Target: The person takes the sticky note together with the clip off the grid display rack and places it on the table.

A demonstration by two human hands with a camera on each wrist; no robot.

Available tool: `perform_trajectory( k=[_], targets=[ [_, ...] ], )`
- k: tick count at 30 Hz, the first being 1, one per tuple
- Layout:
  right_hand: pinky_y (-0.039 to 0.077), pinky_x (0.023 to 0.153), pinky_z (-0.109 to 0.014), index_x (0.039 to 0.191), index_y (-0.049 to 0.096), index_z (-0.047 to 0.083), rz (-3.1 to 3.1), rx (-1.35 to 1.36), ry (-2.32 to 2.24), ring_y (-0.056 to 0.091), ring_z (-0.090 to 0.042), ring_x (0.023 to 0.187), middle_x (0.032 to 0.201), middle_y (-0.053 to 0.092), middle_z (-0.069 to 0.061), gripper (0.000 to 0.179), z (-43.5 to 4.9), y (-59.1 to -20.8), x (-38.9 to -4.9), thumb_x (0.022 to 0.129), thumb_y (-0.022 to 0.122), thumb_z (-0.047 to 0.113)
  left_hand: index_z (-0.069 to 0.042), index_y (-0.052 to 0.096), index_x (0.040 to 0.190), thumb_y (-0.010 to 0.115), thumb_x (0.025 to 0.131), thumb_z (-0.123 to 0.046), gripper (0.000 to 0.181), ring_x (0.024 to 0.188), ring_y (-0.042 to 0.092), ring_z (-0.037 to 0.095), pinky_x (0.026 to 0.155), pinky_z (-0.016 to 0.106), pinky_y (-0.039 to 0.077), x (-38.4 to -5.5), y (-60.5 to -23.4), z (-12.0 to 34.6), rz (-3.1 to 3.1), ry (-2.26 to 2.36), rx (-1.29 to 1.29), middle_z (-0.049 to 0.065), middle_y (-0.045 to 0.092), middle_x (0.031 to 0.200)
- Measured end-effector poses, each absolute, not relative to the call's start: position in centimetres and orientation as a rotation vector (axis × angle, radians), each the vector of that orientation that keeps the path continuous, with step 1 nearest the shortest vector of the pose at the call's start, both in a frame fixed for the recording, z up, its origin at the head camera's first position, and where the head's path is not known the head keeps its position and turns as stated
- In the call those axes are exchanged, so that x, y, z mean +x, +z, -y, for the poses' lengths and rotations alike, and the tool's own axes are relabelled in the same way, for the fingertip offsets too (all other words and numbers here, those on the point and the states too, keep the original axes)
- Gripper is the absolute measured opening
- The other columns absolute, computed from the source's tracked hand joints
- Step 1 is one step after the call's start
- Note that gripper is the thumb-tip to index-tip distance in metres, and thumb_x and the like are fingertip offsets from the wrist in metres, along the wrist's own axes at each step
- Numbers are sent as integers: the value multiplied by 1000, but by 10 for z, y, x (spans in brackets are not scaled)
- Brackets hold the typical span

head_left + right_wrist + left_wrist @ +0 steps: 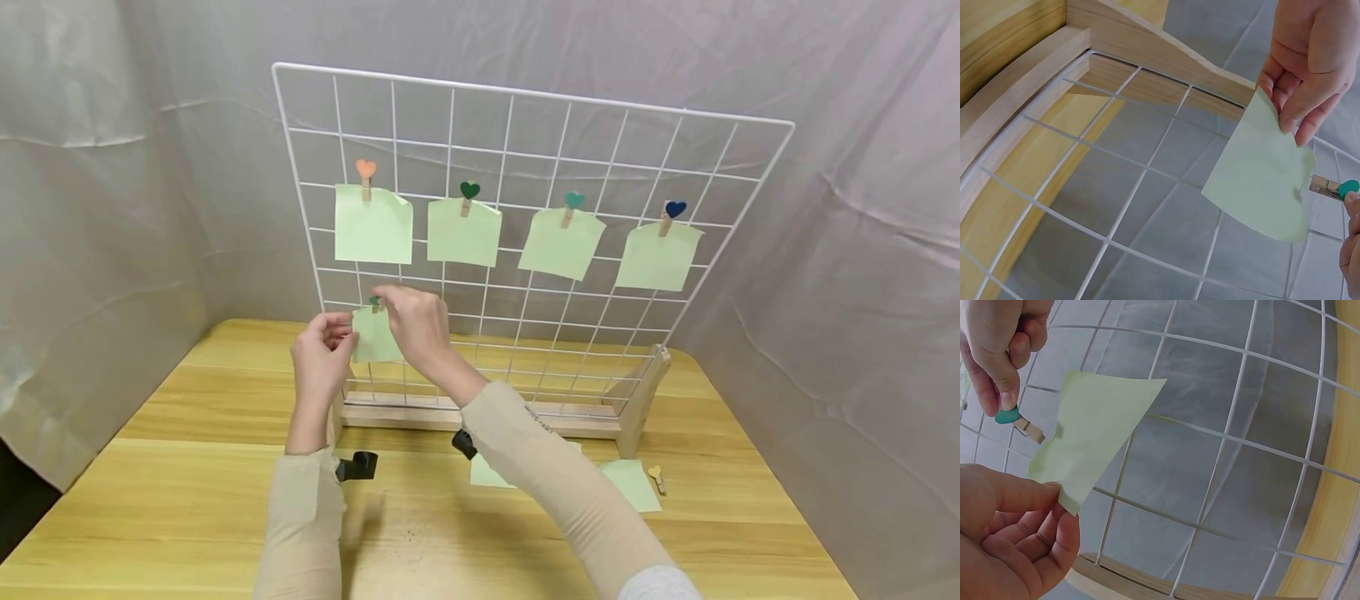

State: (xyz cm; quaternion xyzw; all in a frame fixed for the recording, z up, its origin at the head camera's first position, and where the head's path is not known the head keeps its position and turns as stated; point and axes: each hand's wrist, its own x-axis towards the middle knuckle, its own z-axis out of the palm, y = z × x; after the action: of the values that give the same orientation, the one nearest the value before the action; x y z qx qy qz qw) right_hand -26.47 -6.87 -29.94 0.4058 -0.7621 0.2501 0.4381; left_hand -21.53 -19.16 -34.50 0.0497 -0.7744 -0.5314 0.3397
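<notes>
A pale green paper note (372, 337) is held up against the lower left of the white wire grid (480, 287). My left hand (322, 358) pinches one edge of it between thumb and fingers, as the left wrist view shows at the note's corner (1094, 428). With thumb and fingertips, my right hand (420, 329) pinches a small wooden clothespin (1030, 430) topped by a teal heart. The clothespin's tip points at the note's upper edge (1304, 181), very close to it; whether they touch I cannot tell.
Several green notes hang higher on the grid from heart clothespins, one orange (365, 170), one dark blue (675, 210). Loose notes (632, 485) and a yellow-heart clothespin (657, 479) lie on the wooden table (187, 467). A wooden stand (641, 408) supports the grid.
</notes>
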Motion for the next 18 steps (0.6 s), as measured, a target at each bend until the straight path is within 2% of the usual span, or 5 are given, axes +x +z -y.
perform_trajectory(
  k=[2, 5, 9, 13, 18],
  targets=[
    [35, 44, -9, 84, 70, 7, 1882, 1020, 649, 58, -7, 53, 79, 68, -2, 9, 68, -299, -263, 81, 62, 4, 7, 58, 100, 58, 80, 7, 20, 73, 54, 18, 58, 11, 40, -215, -346, 192, 2015, -1382, 125, 20, 61, 89],
    [44, 58, -10, 84, 68, 3, 1874, 1039, 730, 64, -12, 68, 83, 68, -5, 8, 67, -299, -262, 81, 62, 2, 7, 58, 99, 58, 79, 8, 20, 70, 52, 14, 57, 11, 40, -214, -346, 193, 2013, -1383, 121, 20, 61, 87],
    [45, 70, -12, 85, 67, -1, 1875, 1052, 856, 65, -16, 77, 85, 67, -9, 7, 63, -300, -261, 81, 61, 0, 7, 58, 99, 58, 79, 8, 20, 68, 51, 12, 56, 12, 40, -212, -346, 193, 2018, -1399, 130, 20, 61, 86],
    [44, 65, -10, 85, 66, -3, 1871, 1050, 957, 64, -17, 75, 85, 67, -11, 8, 58, -300, -260, 82, 60, -1, 6, 57, 101, 57, 80, 8, 21, 71, 51, 16, 59, 11, 40, -209, -346, 192, 2033, -1423, 150, 20, 61, 89],
    [41, 53, -10, 84, 66, -5, 1842, 1048, 1097, 59, -13, 57, 83, 66, -13, 7, 51, -303, -260, 80, 61, -4, 5, 57, 101, 57, 80, 8, 21, 72, 51, 17, 58, 12, 40, -206, -346, 190, 2039, -1445, 176, 19, 61, 89]
  ],
)
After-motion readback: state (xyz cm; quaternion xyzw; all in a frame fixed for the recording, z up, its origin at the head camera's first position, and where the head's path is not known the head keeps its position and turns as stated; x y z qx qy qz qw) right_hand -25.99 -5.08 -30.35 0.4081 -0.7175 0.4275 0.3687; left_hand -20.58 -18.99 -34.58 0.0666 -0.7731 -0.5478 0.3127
